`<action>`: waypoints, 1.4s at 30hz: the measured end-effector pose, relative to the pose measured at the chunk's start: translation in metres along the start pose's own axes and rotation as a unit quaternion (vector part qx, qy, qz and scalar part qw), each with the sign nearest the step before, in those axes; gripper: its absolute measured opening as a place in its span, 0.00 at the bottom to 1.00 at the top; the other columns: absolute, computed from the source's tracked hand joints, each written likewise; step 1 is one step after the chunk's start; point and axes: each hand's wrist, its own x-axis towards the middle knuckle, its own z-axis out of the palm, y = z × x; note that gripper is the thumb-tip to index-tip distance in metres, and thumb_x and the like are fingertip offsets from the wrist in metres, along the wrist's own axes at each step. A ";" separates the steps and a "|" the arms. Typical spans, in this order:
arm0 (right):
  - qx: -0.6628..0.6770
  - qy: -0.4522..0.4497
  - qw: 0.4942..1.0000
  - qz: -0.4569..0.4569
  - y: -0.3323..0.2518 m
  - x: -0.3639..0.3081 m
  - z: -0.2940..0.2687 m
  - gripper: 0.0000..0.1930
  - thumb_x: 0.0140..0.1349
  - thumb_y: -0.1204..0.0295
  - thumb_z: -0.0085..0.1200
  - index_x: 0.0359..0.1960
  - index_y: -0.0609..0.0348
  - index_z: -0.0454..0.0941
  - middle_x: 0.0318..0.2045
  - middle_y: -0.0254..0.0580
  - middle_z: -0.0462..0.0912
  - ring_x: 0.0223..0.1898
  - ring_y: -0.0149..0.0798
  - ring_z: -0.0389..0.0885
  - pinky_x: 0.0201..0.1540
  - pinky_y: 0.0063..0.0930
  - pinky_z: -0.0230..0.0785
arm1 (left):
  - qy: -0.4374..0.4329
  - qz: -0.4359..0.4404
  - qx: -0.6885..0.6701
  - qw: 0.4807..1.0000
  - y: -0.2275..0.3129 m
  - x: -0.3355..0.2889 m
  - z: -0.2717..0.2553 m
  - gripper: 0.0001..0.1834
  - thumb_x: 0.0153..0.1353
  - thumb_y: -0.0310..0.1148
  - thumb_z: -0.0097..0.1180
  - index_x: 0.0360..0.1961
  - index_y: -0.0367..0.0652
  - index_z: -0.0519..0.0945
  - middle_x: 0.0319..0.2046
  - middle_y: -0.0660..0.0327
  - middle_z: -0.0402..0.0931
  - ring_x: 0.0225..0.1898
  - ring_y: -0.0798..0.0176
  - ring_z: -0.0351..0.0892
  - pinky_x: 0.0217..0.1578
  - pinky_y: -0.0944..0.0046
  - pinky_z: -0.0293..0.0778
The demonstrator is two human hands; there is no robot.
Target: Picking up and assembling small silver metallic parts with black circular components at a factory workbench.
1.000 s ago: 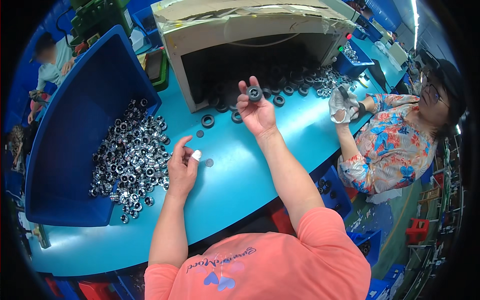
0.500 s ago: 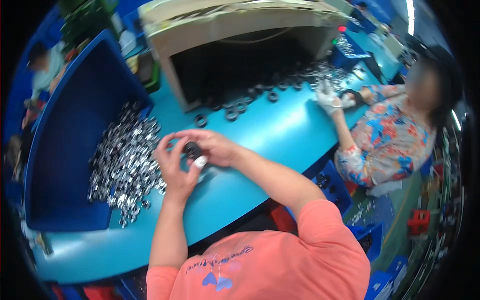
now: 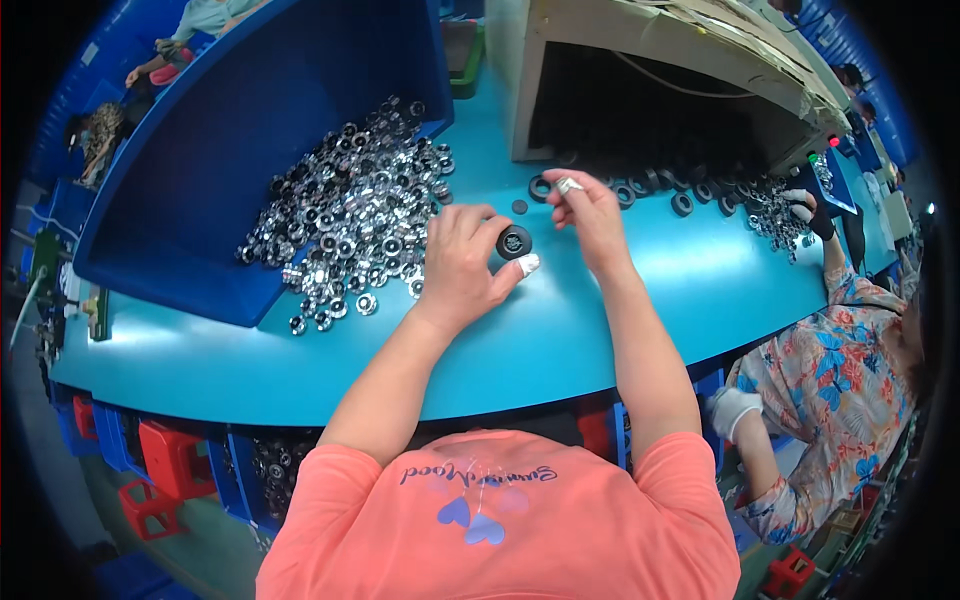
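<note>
My left hand (image 3: 462, 262) holds a round black cap (image 3: 514, 242) with pale markings on its face, between the fingers and a thumb wrapped in white tape. Just to the right, my right hand (image 3: 594, 222) reaches over the table with its fingers bent and apart, one tip wrapped in white. Its fingertips are beside a black ring (image 3: 540, 188); whether they touch it is hard to tell. A small black disc (image 3: 519, 207) lies between the two hands. Left of my left hand spreads a heap of shiny silver-and-black round parts (image 3: 350, 215).
The heap spills from a tipped blue bin (image 3: 190, 170) onto the turquoise table (image 3: 480, 350). A pale box with a dark opening (image 3: 660, 110) stands at the back, with several black rings (image 3: 682, 204) along its front. A co-worker in a floral shirt (image 3: 825, 370) sits at right.
My view has swung toward the left. My hands, together around the black part before, are now apart: the left keeps the cap, the right has moved to the black ring.
</note>
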 end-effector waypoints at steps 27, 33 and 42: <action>-0.339 -0.332 0.865 -0.162 0.000 -0.129 0.182 0.14 0.57 0.73 0.62 0.47 0.55 0.85 0.34 0.41 0.82 0.33 0.38 0.82 0.38 0.31 0.75 | 0.074 -0.245 0.058 0.965 -0.038 -0.215 -0.181 0.15 0.58 0.25 0.60 0.47 0.40 0.83 0.38 0.55 0.76 0.42 0.51 0.73 0.43 0.55 0.71; -0.330 -0.332 0.874 -0.127 0.013 -0.138 0.227 0.21 0.53 0.72 0.68 0.52 0.54 0.83 0.39 0.40 0.81 0.31 0.35 0.81 0.38 0.30 0.75 | 0.093 -0.231 0.055 0.967 -0.047 -0.217 -0.177 0.13 0.53 0.21 0.58 0.40 0.42 0.86 0.35 0.56 0.76 0.41 0.51 0.74 0.43 0.54 0.72; -0.354 -0.288 0.881 -0.124 0.030 -0.145 0.245 0.16 0.51 0.74 0.70 0.44 0.56 0.87 0.35 0.38 0.82 0.30 0.34 0.81 0.35 0.29 0.75 | 0.078 -0.265 0.090 0.957 -0.048 -0.215 -0.181 0.11 0.52 0.24 0.60 0.36 0.48 0.87 0.32 0.63 0.77 0.39 0.55 0.72 0.43 0.55 0.66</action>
